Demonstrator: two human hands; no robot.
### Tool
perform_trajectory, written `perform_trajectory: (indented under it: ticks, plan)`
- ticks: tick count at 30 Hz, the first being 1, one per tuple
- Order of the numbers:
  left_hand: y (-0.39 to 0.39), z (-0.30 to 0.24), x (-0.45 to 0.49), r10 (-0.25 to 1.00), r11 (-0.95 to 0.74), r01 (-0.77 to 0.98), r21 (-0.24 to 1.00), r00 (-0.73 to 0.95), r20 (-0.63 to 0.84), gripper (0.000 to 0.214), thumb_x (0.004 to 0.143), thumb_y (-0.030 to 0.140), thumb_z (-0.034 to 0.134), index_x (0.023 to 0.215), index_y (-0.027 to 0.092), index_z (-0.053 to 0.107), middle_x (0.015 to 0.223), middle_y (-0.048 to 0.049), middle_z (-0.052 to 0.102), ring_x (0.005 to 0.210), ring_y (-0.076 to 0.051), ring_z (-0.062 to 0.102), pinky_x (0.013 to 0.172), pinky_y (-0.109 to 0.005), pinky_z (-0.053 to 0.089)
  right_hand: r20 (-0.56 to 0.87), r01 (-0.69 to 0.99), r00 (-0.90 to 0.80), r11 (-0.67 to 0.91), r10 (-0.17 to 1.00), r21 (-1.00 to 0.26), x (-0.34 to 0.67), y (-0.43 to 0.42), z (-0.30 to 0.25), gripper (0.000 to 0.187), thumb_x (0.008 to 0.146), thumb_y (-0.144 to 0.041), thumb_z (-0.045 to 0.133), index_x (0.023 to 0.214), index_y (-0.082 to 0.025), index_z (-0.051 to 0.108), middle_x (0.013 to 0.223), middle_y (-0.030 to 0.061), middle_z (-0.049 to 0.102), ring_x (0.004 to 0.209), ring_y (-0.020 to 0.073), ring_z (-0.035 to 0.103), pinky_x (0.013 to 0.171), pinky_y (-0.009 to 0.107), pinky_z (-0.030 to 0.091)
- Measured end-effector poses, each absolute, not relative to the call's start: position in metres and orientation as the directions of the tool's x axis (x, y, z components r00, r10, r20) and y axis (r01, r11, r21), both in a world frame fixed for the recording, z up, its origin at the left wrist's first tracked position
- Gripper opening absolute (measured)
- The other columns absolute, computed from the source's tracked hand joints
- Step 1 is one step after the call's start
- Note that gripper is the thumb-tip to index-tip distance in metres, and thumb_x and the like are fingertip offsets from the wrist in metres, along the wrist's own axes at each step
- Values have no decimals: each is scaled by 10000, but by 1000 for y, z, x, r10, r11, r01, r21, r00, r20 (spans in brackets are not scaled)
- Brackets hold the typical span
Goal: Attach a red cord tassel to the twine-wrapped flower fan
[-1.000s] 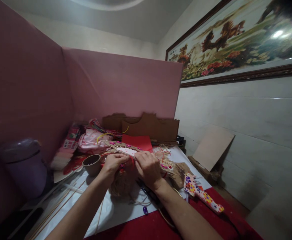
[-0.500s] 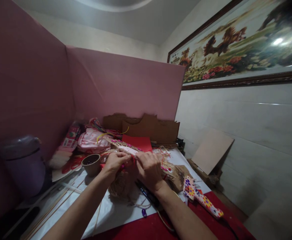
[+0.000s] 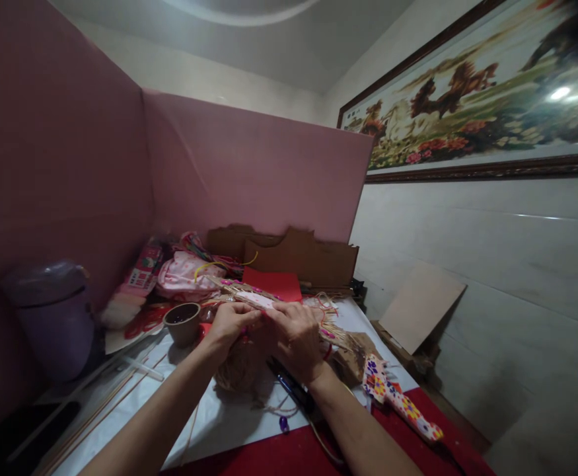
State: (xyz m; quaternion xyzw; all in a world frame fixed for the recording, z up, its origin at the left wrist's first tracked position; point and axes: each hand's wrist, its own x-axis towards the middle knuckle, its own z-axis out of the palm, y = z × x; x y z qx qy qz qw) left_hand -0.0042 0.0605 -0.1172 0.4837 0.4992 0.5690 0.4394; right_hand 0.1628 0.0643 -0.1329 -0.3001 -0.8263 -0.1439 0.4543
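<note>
My left hand (image 3: 228, 325) and my right hand (image 3: 295, 338) meet over the middle of the table, fingers curled and pinched on a long straw craft piece (image 3: 255, 299) with a white strip and pink beads. The piece runs from upper left to lower right between my hands, its straw fringe sticking out past my right hand. Under my hands lies a bundle of brown raffia (image 3: 242, 371). A dark pen (image 3: 292, 391) lies just below my right wrist.
A brown cup (image 3: 182, 322) stands left of my hands. A flower-patterned glue gun (image 3: 396, 398) lies at the right on the red cloth (image 3: 289, 456). Red paper (image 3: 271, 283), cardboard (image 3: 298, 256), a pink pouch (image 3: 183, 276) sit behind. A purple bin (image 3: 51, 317) stands left. Thin sticks (image 3: 95, 416) lie on the white sheet.
My hands have drawn closer together on the craft piece. The view has shifted slightly to the left and upward.
</note>
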Motion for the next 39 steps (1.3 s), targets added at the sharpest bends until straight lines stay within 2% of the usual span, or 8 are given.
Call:
perform_trajectory:
  ticks: [6,11,14,18,29,39]
  plan:
    - [55,-113,0,981,-123,-27,992,-151,118,277,450,349,790,512,116,654,471,-22,592,441,-100,463,469,-232,341,840,613,-407,789,358,-39,163,64,-133,223,830,-245,562,1032,-200,645,1009,78,659,900,231,541,755,352,345]
    - [53,-110,2,984,-111,-45,993,-145,104,251,443,319,791,497,118,650,458,-22,588,448,-102,473,478,-232,354,881,597,-307,794,361,-117,159,66,-134,155,862,-254,528,954,-172,623,878,66,666,805,215,541,718,338,349]
    - [53,-111,2,985,-103,-56,993,-141,94,261,449,329,797,506,118,656,440,-15,574,429,-94,452,461,-229,343,880,600,-300,790,368,-126,158,67,-137,147,856,-235,541,968,-168,609,865,62,661,795,216,538,713,334,353]
    - [50,-111,2,988,-102,-79,992,-122,92,280,477,364,797,543,121,675,511,-35,620,483,-109,503,501,-234,384,885,641,-268,756,382,-132,157,69,-140,147,857,-175,510,977,-163,596,829,64,643,775,216,533,710,334,366]
    - [53,-113,3,986,-66,-69,995,-158,54,322,456,390,818,491,117,651,444,-25,575,403,-95,449,433,-228,326,888,675,-243,725,392,-135,156,67,-141,180,833,-149,522,1005,-172,572,845,67,624,799,226,539,731,344,399]
    - [57,-115,1,990,-16,-67,998,-142,6,353,463,415,813,534,110,650,463,-35,594,381,-108,461,409,-240,328,881,671,-255,729,399,-135,157,69,-142,181,838,-144,522,1012,-167,568,852,71,628,786,228,537,739,351,399]
